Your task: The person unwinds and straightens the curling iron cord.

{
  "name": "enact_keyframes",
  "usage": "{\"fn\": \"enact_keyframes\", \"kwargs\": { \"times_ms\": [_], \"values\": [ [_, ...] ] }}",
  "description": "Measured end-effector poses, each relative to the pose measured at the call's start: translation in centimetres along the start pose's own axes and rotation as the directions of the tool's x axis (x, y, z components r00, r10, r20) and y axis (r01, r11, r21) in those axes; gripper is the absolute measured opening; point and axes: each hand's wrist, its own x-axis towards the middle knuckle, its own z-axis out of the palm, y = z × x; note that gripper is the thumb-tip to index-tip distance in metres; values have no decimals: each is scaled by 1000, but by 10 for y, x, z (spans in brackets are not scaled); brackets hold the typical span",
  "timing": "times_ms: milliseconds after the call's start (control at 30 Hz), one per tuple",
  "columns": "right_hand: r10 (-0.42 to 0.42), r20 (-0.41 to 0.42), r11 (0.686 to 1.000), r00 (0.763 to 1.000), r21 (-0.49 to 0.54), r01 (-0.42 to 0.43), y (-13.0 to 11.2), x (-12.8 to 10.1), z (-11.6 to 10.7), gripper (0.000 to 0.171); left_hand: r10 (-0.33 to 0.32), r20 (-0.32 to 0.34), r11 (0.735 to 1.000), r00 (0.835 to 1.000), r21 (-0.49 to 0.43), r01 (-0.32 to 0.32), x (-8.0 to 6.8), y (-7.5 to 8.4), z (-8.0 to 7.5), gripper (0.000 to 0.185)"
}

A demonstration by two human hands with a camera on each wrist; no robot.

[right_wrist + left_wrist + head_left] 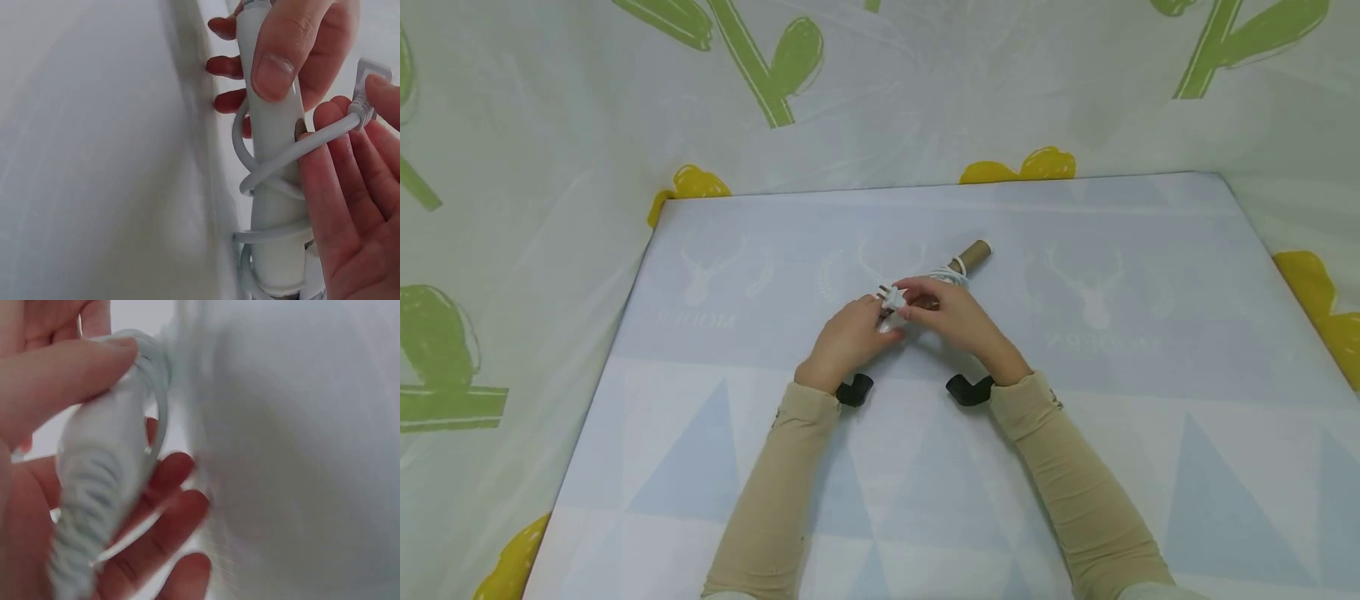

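A curling iron with a white handle [269, 150] and a brown barrel [976, 252] lies slantwise between both hands, over the middle of the table. Its white cord [287, 159] is wound in loops around the handle and the barrel's near part. My left hand [847, 337] grips the handle, thumb pressed along its top; the ribbed cord sleeve [87, 512] shows beside the palm in the left wrist view. My right hand [951, 315] pinches the plug [892, 298] between thumb and fingers, its prongs facing up and left. The right fingers partly hide the handle.
A table [700, 433] with a pale cloth of blue triangles and deer heads lies beneath. White curtain-like sheets [925, 92] with green leaves and yellow flowers surround its far and side edges. Black devices [970, 390] sit at both wrists.
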Motion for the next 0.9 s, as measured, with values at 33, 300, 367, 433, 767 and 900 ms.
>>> {"fn": "enact_keyframes", "kwargs": {
  "times_ms": [33, 300, 367, 433, 767, 900],
  "values": [
    [-7, -2, 1000, 1000, 8, 7, -5, -1, 0, 39, -14, -6, 1000, 1000, 13, 14, -1, 2, 0, 32],
    [-4, -18, 996, 1000, 89, 6, -7, 0, 1, 44, -34, -59, 997, 998, 74, 39, -4, 8, 2, 31],
    [23, -32, 994, 999, 107, -19, 1, 2, 2, 45, -33, -58, 997, 998, 64, 37, -3, 8, 3, 32],
    [41, -45, 994, 998, 107, -36, 5, 2, 2, 46, -31, -54, 998, 998, 47, 33, -3, 7, 4, 33],
    [84, -90, 992, 992, 104, -74, 10, 3, -7, 41, -45, -51, 998, 998, -50, 43, 2, -1, 10, 28],
    [111, -88, 978, 990, 188, -93, 14, 2, -12, 40, -82, -41, 987, 996, -141, 75, 3, -6, 13, 35]
  ]
}}
